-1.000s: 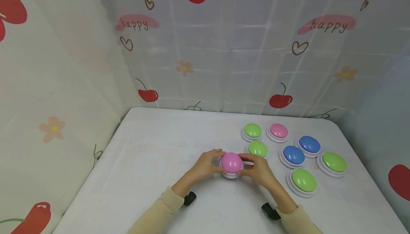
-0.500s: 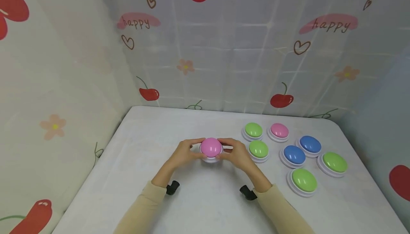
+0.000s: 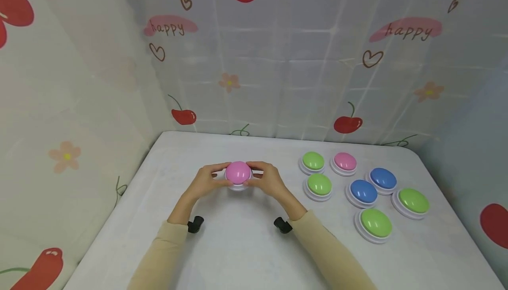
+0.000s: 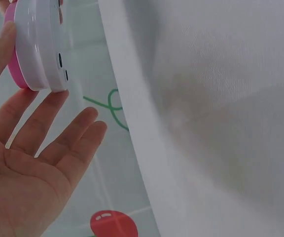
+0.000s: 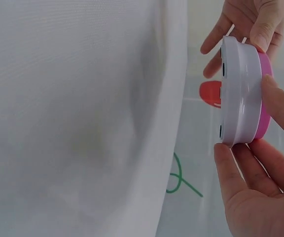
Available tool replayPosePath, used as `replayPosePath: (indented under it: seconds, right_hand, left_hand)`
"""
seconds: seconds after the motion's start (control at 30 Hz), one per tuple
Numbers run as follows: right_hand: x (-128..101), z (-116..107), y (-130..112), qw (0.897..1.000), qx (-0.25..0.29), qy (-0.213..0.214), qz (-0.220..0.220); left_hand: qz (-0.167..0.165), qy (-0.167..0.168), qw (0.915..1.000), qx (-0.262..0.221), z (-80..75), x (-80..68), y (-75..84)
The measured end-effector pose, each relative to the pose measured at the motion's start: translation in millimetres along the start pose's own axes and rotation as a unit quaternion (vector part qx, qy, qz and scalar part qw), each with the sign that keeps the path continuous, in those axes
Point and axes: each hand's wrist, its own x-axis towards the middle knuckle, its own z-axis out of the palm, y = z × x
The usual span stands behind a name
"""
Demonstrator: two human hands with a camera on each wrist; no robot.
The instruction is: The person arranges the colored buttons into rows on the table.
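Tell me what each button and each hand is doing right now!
pink button: lifted off the table, held between both hands
left hand: holding the pink button's left edge
right hand: holding its right edge
second pink button: resting on the table
three green buttons: resting on the table
two blue buttons: resting, untouched

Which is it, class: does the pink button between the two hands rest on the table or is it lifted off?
Lifted off. Both wrist views show the pink button clear of the table, gripped by the left hand and right hand.
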Motion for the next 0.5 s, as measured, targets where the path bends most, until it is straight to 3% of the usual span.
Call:
replayPosePath:
  seconds: [0.5]
  right_hand:
    - [34.3,37.1,2.9,1.000,0.017,-0.016,0.001]
  left_hand:
    - [-0.035,0.014,0.9992,-0.008,-34.4,-1.0,-24.6]
